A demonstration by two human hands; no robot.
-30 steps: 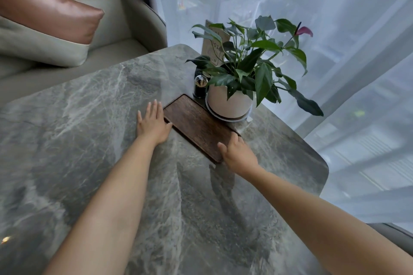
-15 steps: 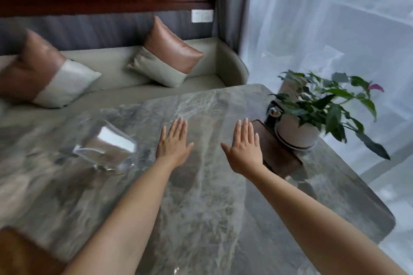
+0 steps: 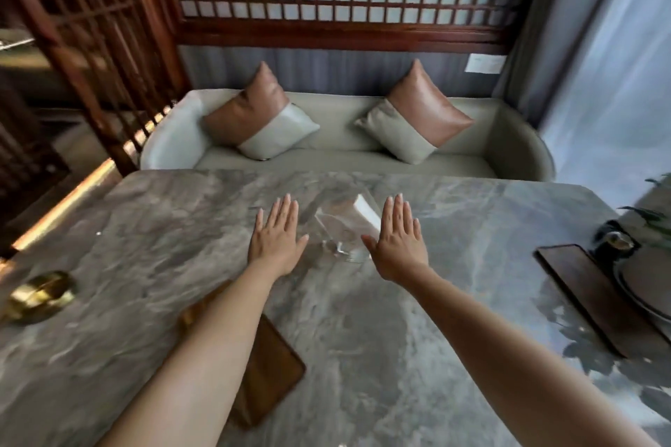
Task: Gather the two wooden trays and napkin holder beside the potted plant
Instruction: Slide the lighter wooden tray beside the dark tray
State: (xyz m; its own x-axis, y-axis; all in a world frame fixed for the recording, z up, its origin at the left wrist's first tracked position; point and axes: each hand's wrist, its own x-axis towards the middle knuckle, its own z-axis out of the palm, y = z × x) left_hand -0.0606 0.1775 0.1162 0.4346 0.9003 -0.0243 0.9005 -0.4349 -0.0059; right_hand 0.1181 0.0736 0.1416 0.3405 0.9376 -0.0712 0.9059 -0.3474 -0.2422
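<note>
Marble table [image 3: 454, 229], hands now flanking napkin holder [image 3: 345, 229]

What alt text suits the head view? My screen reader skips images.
Two open hands, left hand and right hand, flank a clear napkin holder on a marble table; one wooden tray lies beside the plant pot, another wooden tray under the left forearm.

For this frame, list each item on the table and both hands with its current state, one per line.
Left hand: open, fingers spread, holding nothing.
Right hand: open, fingers spread, holding nothing.
Napkin holder: clear, mid-table between the hands, not gripped, napkins inside.
Near tray: flat on the table, partly under the left forearm, not yet moved.
Far tray: flat beside the plant pot.
Gold object: at the left edge, blurred.
</note>
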